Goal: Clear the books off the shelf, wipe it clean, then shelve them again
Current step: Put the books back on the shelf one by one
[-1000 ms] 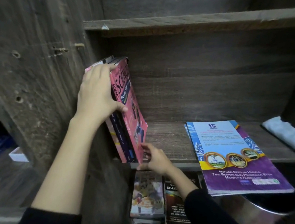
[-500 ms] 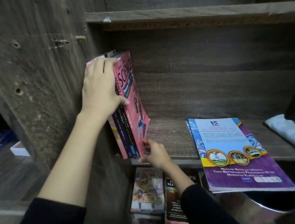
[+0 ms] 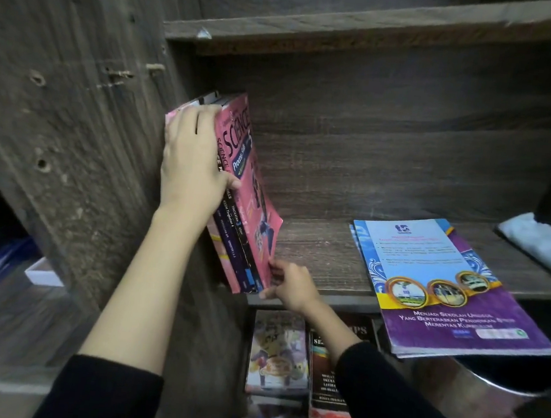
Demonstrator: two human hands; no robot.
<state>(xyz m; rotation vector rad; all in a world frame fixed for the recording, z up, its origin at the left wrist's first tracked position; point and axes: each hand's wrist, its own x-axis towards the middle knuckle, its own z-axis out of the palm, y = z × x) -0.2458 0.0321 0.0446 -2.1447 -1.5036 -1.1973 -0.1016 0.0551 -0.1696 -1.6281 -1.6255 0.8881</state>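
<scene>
Evidently the reshelving is under way: a small row of books (image 3: pixel 232 231) stands at centre left of the frame, tilted with its top toward the side wall (image 3: pixel 78 91) of the shelf (image 3: pixel 323 256), with a pink science book (image 3: pixel 252 187) outermost. The left grip (image 3: pixel 191 164) is clasped over the spines, fingers hooked over the top edges and thumb pressed on the pink cover. The right grip (image 3: pixel 290 285) appears to pinch the lower front corner of that pink book, right at the shelf's front lip. To do this step well, I judge the lower edges should slide back and toward the wall until the spines stand upright and flush, with the left grip holding the pack together so no thin volume slips out and the bowed pink cover is not creased. Well apart to the right, a purple booklet (image 3: pixel 443 290) lies flat on another thin one and overhangs the front edge. A pale cloth (image 3: pixel 537 245) rests at far right, partly cut off by the frame. Below, more books (image 3: pixel 278 352) lie on a lower level, half hidden by the right sleeve (image 3: pixel 384 391). The shiny, dark object (image 3: pixel 502 382) under the booklet at lower right is too blurred to name, and how many volumes the row holds is unclear.
</scene>
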